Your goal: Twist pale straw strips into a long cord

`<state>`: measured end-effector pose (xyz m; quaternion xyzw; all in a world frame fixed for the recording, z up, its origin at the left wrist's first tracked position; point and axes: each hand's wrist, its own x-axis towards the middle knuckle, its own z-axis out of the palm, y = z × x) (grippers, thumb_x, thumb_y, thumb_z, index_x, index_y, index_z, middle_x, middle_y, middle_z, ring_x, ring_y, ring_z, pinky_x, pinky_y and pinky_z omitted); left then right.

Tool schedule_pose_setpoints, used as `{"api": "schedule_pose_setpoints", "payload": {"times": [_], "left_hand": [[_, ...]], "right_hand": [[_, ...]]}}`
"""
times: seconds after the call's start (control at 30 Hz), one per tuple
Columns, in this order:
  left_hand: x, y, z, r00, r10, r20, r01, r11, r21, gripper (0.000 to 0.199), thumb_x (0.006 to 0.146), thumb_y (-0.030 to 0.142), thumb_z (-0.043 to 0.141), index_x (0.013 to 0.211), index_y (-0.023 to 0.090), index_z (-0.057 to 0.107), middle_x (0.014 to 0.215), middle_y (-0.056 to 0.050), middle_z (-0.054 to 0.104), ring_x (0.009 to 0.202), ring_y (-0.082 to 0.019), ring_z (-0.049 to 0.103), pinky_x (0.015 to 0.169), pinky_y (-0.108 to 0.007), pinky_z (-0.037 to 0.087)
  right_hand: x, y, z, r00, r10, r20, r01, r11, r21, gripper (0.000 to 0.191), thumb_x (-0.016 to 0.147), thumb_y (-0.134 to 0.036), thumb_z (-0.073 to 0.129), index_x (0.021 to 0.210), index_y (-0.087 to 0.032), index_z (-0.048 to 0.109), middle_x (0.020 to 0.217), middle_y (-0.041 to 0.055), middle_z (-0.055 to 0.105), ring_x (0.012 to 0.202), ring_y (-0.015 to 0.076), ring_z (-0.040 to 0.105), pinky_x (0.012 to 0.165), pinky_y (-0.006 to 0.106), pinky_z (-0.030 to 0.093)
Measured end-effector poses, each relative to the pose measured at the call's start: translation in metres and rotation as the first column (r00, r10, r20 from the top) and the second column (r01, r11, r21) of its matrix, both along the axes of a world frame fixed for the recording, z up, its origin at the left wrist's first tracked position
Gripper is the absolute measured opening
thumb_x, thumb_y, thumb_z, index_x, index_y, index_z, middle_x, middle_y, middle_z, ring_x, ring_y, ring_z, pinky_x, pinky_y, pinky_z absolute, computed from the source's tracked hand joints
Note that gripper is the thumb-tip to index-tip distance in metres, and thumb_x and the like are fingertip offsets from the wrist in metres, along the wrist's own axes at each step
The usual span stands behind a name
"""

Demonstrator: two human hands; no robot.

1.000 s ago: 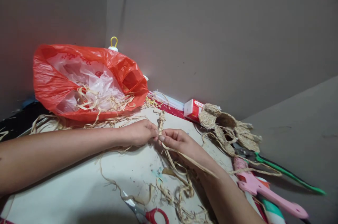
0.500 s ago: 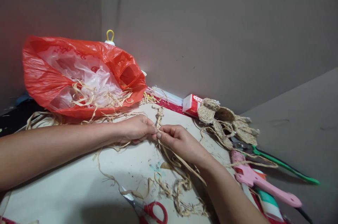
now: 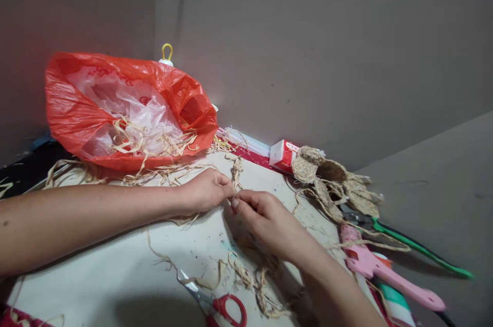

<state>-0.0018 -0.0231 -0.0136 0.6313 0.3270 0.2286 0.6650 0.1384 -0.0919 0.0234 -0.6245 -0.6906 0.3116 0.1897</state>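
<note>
A knotted raffia braid (image 3: pixel 236 170) lies on the white table, its near end running into the fingers of both hands. My left hand (image 3: pixel 210 191) pinches the raffia from the left. My right hand (image 3: pixel 262 211) meets it from the right, thumb and forefinger closed on the same strands. The fingertips almost touch, and the exact grip is hidden between them. More twisted raffia (image 3: pixel 265 286) is on the table beneath my right forearm. Red-handled scissors (image 3: pixel 231 310) lie open-bladed or shut, hard to tell, near the front edge of the view.
A red plastic bag (image 3: pixel 77 121) with loose raffia stands at the back left. Along the right are a small red-and-white box (image 3: pixel 281 155), coiled woven pieces (image 3: pixel 327 178), green-handled cutters (image 3: pixel 419 245) and a pink glue gun (image 3: pixel 393 275).
The view has shifted slightly, so objects appear further right. Long loose strands that stretched below my right hand no longer show there. Both hands remain close together on the raffia.
</note>
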Motion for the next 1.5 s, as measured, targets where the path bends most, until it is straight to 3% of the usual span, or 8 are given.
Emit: {"api": "schedule_pose_setpoints", "payload": {"times": [0.2, 0.6, 0.77, 0.93, 1.1, 1.23, 1.37, 1.5], "left_hand": [[-0.003, 0.003, -0.007, 0.986, -0.051, 0.157, 0.102, 0.936, -0.338, 0.019, 0.071, 0.02, 0.051, 0.055, 0.02, 0.04, 0.037, 0.01, 0.03, 0.03, -0.005, 0.02, 0.033, -0.021, 0.014], [-0.004, -0.002, -0.004, 0.989, -0.087, 0.117, 0.114, 0.963, -0.246, 0.027, 0.077, 0.033, 0.054, 0.057, 0.018, 0.044, 0.035, 0.009, 0.032, 0.029, -0.005, 0.024, 0.033, -0.021, 0.015], [-0.003, -0.003, -0.005, 0.995, -0.087, 0.043, 0.094, 0.975, -0.202, 0.023, 0.077, 0.035, 0.054, 0.064, 0.017, 0.051, 0.034, 0.01, 0.032, 0.028, -0.005, 0.022, 0.032, -0.02, 0.013], [-0.005, -0.002, -0.006, 0.996, -0.08, 0.025, 0.083, 0.982, -0.168, 0.024, 0.077, 0.039, 0.055, 0.068, 0.018, 0.052, 0.033, 0.011, 0.029, 0.028, -0.006, 0.021, 0.032, -0.02, 0.013], [-0.007, -0.001, -0.005, 0.995, -0.099, 0.023, 0.101, 0.986, -0.133, 0.025, 0.08, 0.041, 0.052, 0.07, 0.018, 0.051, 0.035, 0.011, 0.029, 0.029, -0.006, 0.023, 0.033, -0.02, 0.016], [-0.007, -0.001, -0.002, 0.994, -0.099, 0.037, 0.103, 0.987, -0.125, 0.024, 0.081, 0.039, 0.051, 0.07, 0.018, 0.051, 0.037, 0.01, 0.033, 0.03, -0.006, 0.023, 0.035, -0.02, 0.016], [-0.006, -0.001, -0.004, 0.972, -0.151, 0.181, 0.169, 0.982, -0.086, 0.024, 0.08, 0.035, 0.051, 0.065, 0.016, 0.048, 0.056, 0.002, 0.056, 0.041, -0.005, 0.037, 0.047, -0.019, 0.032], [-0.004, 0.002, -0.01, 0.975, -0.164, 0.151, 0.165, 0.986, 0.006, 0.023, 0.079, 0.03, 0.049, 0.062, 0.016, 0.05, 0.055, 0.002, 0.053, 0.056, -0.011, 0.05, 0.061, -0.022, 0.04]], "right_hand": [[-0.017, -0.006, -0.007, 0.957, -0.056, 0.286, 0.03, 0.995, 0.095, 0.025, 0.087, -0.02, 0.043, 0.08, -0.017, 0.067, 0.074, 0.0082, 0.07, 0.063, 0.0174, 0.058, 0.059, 0.026, 0.036], [-0.028, -0.013, -0.01, 0.755, -0.018, 0.655, -0.075, 0.991, 0.113, 0.024, 0.089, -0.019, 0.039, 0.086, -0.015, 0.063, 0.071, 0.0139, 0.072, 0.06, 0.0234, 0.065, 0.052, 0.032, 0.023], [-0.045, -0.027, -0.007, 0.699, 0.161, 0.697, -0.221, 0.975, -0.003, 0.019, 0.076, -0.008, 0.05, 0.088, -0.015, 0.063, 0.064, 0.0104, 0.069, 0.054, 0.0221, 0.061, 0.048, 0.032, 0.019], [-0.043, -0.05, 0.024, 0.883, 0.256, 0.392, -0.338, 0.928, 0.155, 0.028, 0.087, -0.037, 0.051, 0.064, -0.022, 0.057, 0.066, 0.0045, 0.064, 0.05, 0.0156, 0.053, 0.047, 0.029, 0.027], [-0.002, -0.028, 0.039, 0.969, -0.24, 0.052, 0.188, 0.86, 0.475, 0.035, 0.088, -0.044, 0.049, 0.061, -0.022, 0.055, 0.05, 0.0009, 0.051, 0.044, 0.0138, 0.041, 0.046, 0.028, 0.028], [0.014, 0.005, 0.009, 0.957, -0.195, -0.216, 0.214, 0.975, 0.064, 0.039, 0.082, -0.054, 0.053, 0.066, -0.019, 0.06, 0.062, 0.0048, 0.06, 0.058, 0.0178, 0.053, 0.051, 0.027, 0.038], [0.002, 0.015, -0.02, 0.802, -0.304, -0.514, 0.164, 0.94, -0.3, 0.04, 0.081, -0.057, 0.051, 0.075, -0.018, 0.058, 0.052, 0.0011, 0.059, 0.044, 0.0137, 0.051, 0.045, 0.024, 0.038], [-0.007, 0.014, -0.024, 0.715, -0.354, -0.602, 0.091, 0.902, -0.422, 0.039, 0.078, -0.055, 0.056, 0.065, -0.018, 0.051, 0.042, -0.0066, 0.042, 0.032, 0.0053, 0.028, 0.033, 0.018, 0.02]]}}
